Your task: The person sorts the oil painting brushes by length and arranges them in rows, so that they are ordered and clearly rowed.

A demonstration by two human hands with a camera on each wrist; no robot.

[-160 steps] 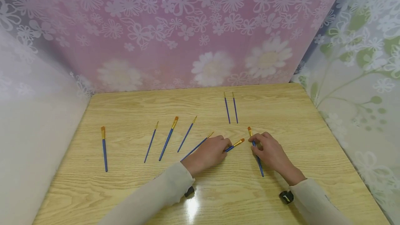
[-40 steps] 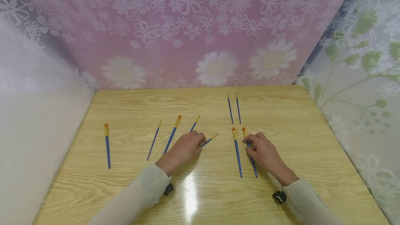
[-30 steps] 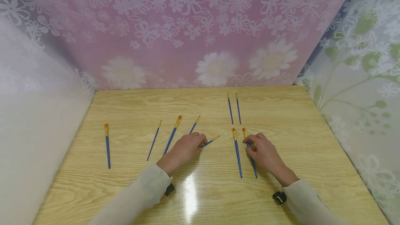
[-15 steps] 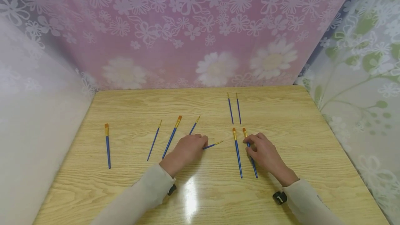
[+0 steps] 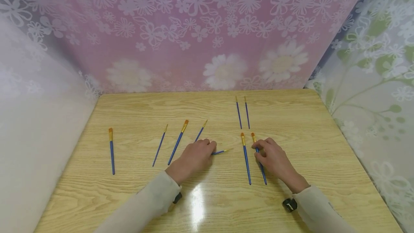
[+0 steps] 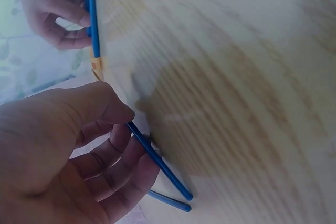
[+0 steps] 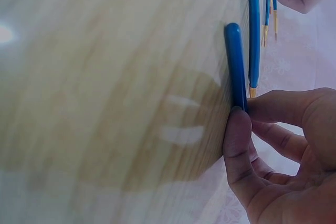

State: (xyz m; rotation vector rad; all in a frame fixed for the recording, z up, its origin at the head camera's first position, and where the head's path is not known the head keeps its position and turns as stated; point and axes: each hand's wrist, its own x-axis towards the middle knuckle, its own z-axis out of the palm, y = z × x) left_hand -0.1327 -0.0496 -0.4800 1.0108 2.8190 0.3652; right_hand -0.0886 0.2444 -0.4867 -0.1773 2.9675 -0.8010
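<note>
Head view: a flat paintbrush (image 5: pixel 112 157) is lying leftmost on the bench (image 5: pixel 136 108), then a fine brush (image 5: pixel 159 148), a broad brush (image 5: pixel 176 146) and a slender brush (image 5: pixel 201 131) are slanting. The left hand (image 5: pixel 194 156) is pinching a thin brush (image 5: pixel 220 152). Two slim brushes (image 5: pixel 239 115) are lying farther back; nearer, an orange-tipped brush (image 5: pixel 247 163) is lying beside the similar brush (image 5: pixel 263 175) the right hand (image 5: pixel 273 155) is pinching.

Wood-grain tbl (image 5: pixel 81 197) w/ white glare (image 5: pixel 197 206), pink flwr-print backdrop (image 5: pixel 181 67) behind, leaf-print wall (image 5: pixel 372 92) R, pale wall (image 5: pixel 38 125) L.

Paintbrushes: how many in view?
9: one paintbrush far left, three mid-left, one in left hand, one in right hand, one beside that, two farther back. Hands might hide more.
</note>
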